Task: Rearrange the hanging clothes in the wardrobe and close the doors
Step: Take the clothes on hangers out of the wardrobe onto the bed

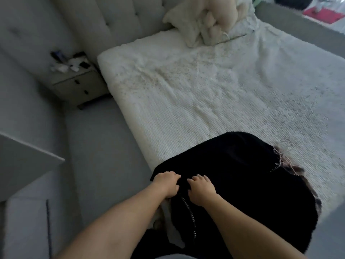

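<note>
A black garment (239,176) with a stitched light edge lies spread over the near corner of the white bed (205,94). A second, brownish piece of clothing (291,165) and a thin wire hanger (287,143) peek out from under its right side. My left hand (166,182) grips the garment's near left edge with curled fingers. My right hand (201,189) rests on the black fabric just beside it, fingers bent into the cloth. The wardrobe is not in view.
A bedside table (80,85) with small items on top stands left of the bed by the tufted headboard (104,21). Cream pillows (207,21) lie at the bed's head. Grey floor (100,146) runs along the bed's left side. A white panel edge (31,154) juts in at left.
</note>
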